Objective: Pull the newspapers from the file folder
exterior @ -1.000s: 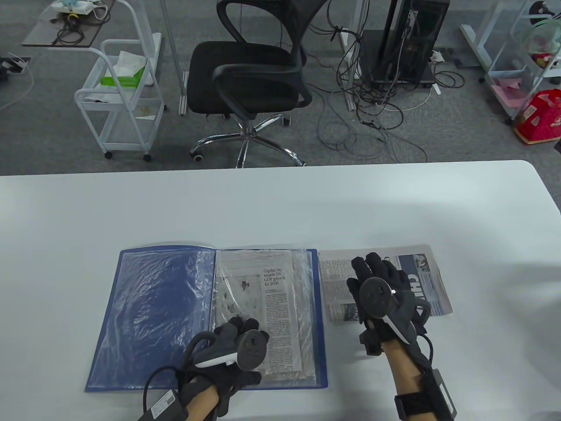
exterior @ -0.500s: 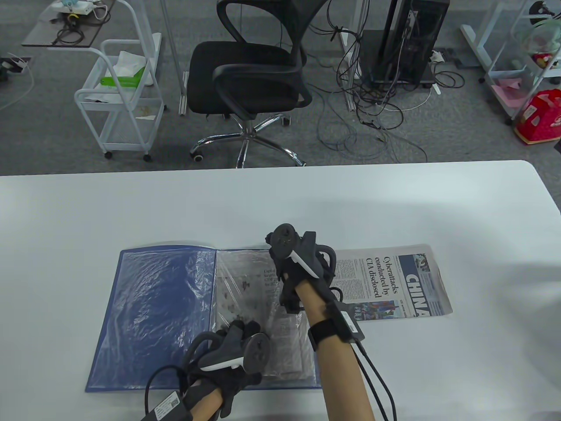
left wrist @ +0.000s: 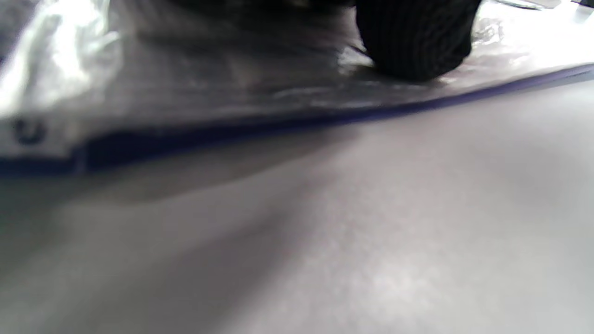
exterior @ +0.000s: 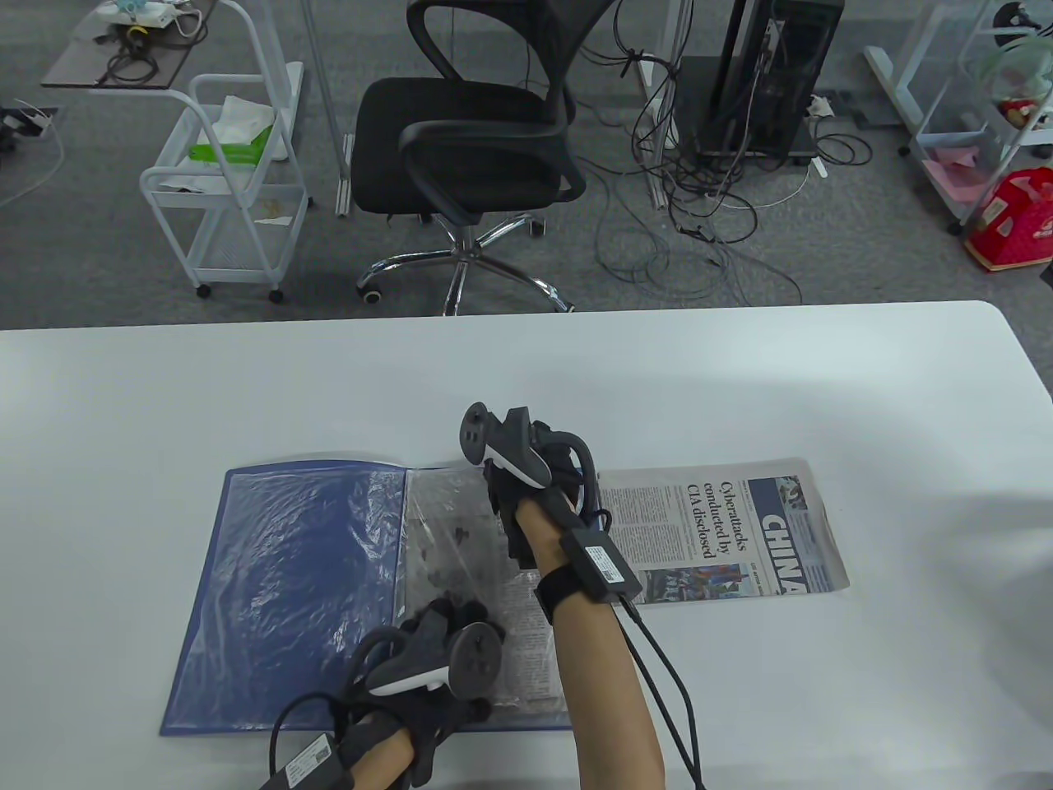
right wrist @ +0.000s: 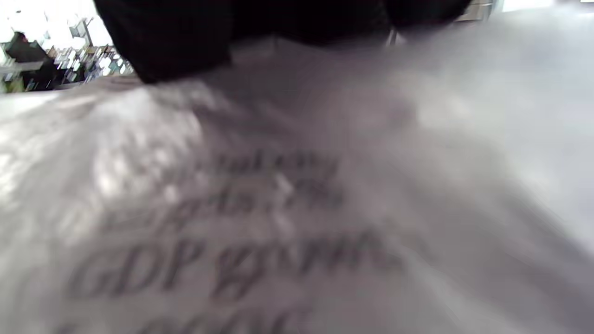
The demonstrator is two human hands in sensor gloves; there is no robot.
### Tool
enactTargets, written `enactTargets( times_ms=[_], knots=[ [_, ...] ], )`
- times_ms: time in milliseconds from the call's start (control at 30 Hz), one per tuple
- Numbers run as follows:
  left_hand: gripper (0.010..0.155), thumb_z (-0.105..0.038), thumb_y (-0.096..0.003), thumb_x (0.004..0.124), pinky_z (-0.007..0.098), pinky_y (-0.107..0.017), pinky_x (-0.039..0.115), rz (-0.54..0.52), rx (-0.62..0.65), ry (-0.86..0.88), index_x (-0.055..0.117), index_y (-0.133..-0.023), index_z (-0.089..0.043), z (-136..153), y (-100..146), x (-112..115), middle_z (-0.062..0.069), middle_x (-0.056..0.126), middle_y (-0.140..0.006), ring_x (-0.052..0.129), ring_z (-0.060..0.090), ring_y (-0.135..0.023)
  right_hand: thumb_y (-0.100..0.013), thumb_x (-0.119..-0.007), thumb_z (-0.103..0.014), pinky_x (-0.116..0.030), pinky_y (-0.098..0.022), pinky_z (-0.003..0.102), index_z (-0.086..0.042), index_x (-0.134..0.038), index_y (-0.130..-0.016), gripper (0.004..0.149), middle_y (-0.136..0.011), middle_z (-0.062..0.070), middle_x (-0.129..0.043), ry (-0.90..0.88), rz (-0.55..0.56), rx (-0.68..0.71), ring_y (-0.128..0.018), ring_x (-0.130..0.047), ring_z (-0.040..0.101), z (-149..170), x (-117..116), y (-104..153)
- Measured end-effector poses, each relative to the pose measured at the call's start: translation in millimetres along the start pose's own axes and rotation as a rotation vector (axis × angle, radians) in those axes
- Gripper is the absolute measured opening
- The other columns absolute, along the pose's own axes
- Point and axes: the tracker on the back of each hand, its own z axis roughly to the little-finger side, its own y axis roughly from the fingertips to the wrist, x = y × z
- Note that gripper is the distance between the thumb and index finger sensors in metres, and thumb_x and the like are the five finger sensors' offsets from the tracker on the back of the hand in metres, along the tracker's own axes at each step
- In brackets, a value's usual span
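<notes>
A blue file folder [exterior: 288,576] lies open on the white table [exterior: 526,387]. A newspaper sheet [exterior: 461,559] sits inside the clear sleeve of its right page; its "GDP" headline shows blurred in the right wrist view [right wrist: 232,255]. My left hand [exterior: 452,617] presses on the lower part of that page; one fingertip [left wrist: 415,41] rests on the plastic near the folder's blue edge [left wrist: 325,118]. My right hand [exterior: 514,485] is over the top of the same page, fingers [right wrist: 167,37] touching the sleeve; its grip is hidden. A loose newspaper [exterior: 724,535] lies right of the folder.
The table's far edge runs across the middle of the table view. Beyond it stand a black office chair [exterior: 469,148], a white cart [exterior: 222,189] and floor cables [exterior: 699,206]. Cables from my right wrist unit [exterior: 600,564] trail over the table's front.
My right hand left the loose newspaper and moved left onto the top of the folder's right page. My left hand stayed on the lower part of the page.
</notes>
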Motion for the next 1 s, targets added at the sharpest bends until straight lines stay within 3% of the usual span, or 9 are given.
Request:
enactTargets(
  times_ms=[133,233,300,400,467,533,667,833,1000],
  knots=[
    [0.078,-0.046,-0.0471,0.072,0.066,-0.069,0.037,0.007,-0.004,0.015,0.033,-0.111,-0.025,1,1,1,0.009,0.017,-0.116,0.023,0.054,-0.103,-0.039,-0.075,-0.039,-0.057,-0.072,0.058,-0.038,-0.074,-0.078,0.039,-0.1,-0.006,-0.069,-0.039,0.201,-0.11,-0.096,-0.068,0.03,12,16,0],
    [0.078,-0.046,-0.0472,0.072,0.067,-0.069,0.037,0.014,-0.008,0.016,0.032,-0.111,-0.025,1,1,1,0.009,0.016,-0.116,0.022,0.054,-0.103,-0.04,-0.076,-0.04,-0.066,-0.069,0.057,-0.042,-0.072,-0.08,0.041,-0.09,-0.006,-0.088,-0.065,0.133,-0.071,-0.085,-0.091,0.026,18,22,0],
    [0.079,-0.046,-0.0472,0.071,0.067,-0.069,0.036,0.017,-0.011,0.017,0.031,-0.111,-0.025,1,1,1,0.009,0.015,-0.116,0.021,0.054,-0.102,-0.036,-0.081,-0.044,-0.067,-0.066,0.057,-0.042,-0.067,-0.091,0.056,-0.082,-0.006,-0.091,-0.072,0.059,-0.023,-0.074,-0.094,0.025,19,23,0],
    [0.079,-0.046,-0.0471,0.071,0.067,-0.069,0.035,0.019,-0.013,0.032,0.03,-0.111,-0.025,2,1,1,0.009,0.014,-0.116,0.02,0.055,-0.102,-0.036,-0.084,-0.04,-0.069,-0.064,0.057,-0.037,-0.082,-0.081,0.045,-0.077,-0.005,-0.088,-0.027,0.043,0.001,-0.066,-0.091,0.023,17,26,1],
    [0.079,-0.046,-0.0474,0.071,0.067,-0.069,0.034,0.02,-0.013,0.035,0.029,-0.111,-0.025,2,1,2,0.009,0.013,-0.116,0.019,0.055,-0.102,-0.037,-0.082,-0.039,-0.071,-0.062,0.056,-0.039,-0.084,-0.077,0.039,-0.074,-0.006,-0.089,-0.026,0.081,-0.016,-0.064,-0.091,0.022,16,29,2],
    [0.079,-0.046,-0.0476,0.07,0.067,-0.069,0.034,0.021,-0.016,0.04,0.028,-0.111,-0.026,2,2,2,0.009,0.011,-0.115,0.018,0.055,-0.102,-0.039,-0.08,-0.038,-0.072,-0.061,0.055,-0.039,-0.081,-0.077,0.039,-0.076,-0.007,-0.086,-0.089,0.151,-0.06,-0.065,-0.091,0.022,18,34,3],
    [0.077,-0.046,-0.0481,0.069,0.068,-0.068,0.034,0.032,-0.019,0.055,0.028,-0.111,-0.027,3,2,3,0.008,0.011,-0.115,0.017,0.055,-0.101,-0.04,-0.077,-0.04,-0.078,-0.059,0.05,-0.042,-0.078,-0.078,0.038,-0.082,-0.01,-0.087,-0.191,0.398,-0.151,-0.069,-0.096,0.02,22,51,8],
    [0.077,-0.046,-0.0481,0.069,0.068,-0.068,0.033,0.038,-0.02,0.064,0.028,-0.111,-0.027,4,1,3,0.008,0.011,-0.115,0.016,0.054,-0.101,-0.04,-0.076,-0.04,-0.082,-0.054,0.047,-0.042,-0.077,-0.078,0.038,-0.08,-0.01,-0.09,-0.287,0.649,-0.128,-0.064,-0.099,0.017,35,84,20],
    [0.077,-0.046,-0.048,0.069,0.067,-0.068,0.033,0.045,-0.02,0.072,0.028,-0.11,-0.027,4,1,2,0.008,0.011,-0.115,0.016,0.054,-0.101,-0.039,-0.076,-0.039,-0.084,-0.05,0.046,-0.04,-0.077,-0.078,0.038,-0.078,-0.009,-0.092,-0.421,0.758,-0.09,-0.06,-0.101,0.018,60,124,41]
  ],
)
